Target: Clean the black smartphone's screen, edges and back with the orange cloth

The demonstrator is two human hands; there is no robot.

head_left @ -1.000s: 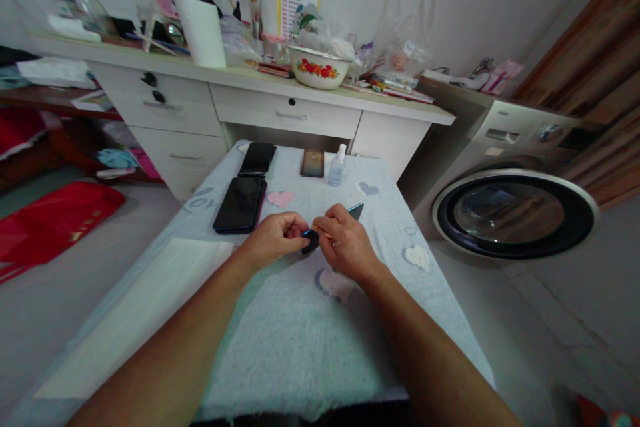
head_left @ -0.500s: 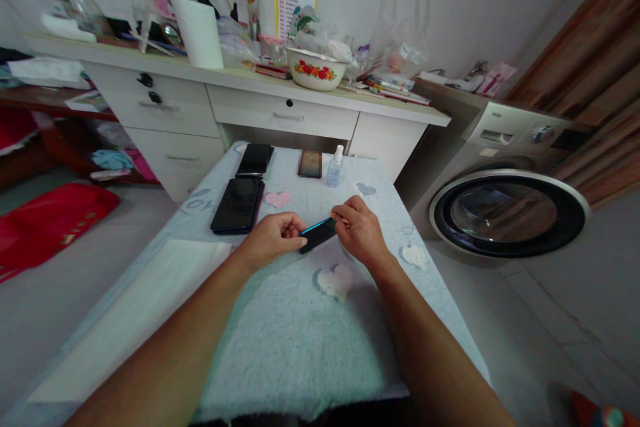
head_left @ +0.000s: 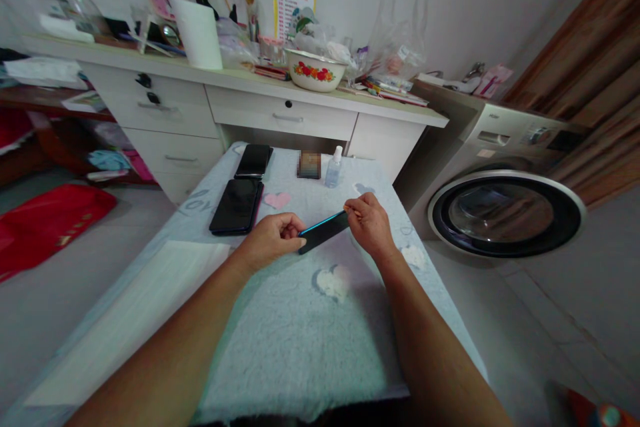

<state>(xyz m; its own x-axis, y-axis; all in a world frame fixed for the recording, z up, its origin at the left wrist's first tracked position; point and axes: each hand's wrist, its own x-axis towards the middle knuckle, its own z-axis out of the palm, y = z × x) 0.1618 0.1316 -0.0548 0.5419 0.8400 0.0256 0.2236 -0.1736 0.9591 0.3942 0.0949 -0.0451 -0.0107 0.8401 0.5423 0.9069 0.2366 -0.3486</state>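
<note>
A dark smartphone (head_left: 324, 233) with a bright blue edge is held tilted above the cloth-covered table. My left hand (head_left: 275, 237) grips its left end between thumb and fingers. At the phone's upper right end is my right hand (head_left: 369, 221), fingers pinched together by the blue edge; whatever they hold, if anything, is too small to make out. Left of my hands lies a dark phone (head_left: 236, 207) with a reddish side, and behind it another black phone (head_left: 253, 161). A clear spray bottle (head_left: 333, 169) with a white cap stands beyond the held phone, beside a small pixelated rectangle (head_left: 309, 165).
The blue cloth (head_left: 300, 333) carries heart patterns, and a pale strip (head_left: 135, 320) lies along its left side. Behind stands a white desk (head_left: 285, 117) bearing a flowered bowl (head_left: 316, 72) and a paper roll (head_left: 197, 35). A washing machine (head_left: 493, 147) is at right.
My right hand has slid to the right along the phone's blue edge, uncovering more of the phone. My left hand keeps its hold on the left end.
</note>
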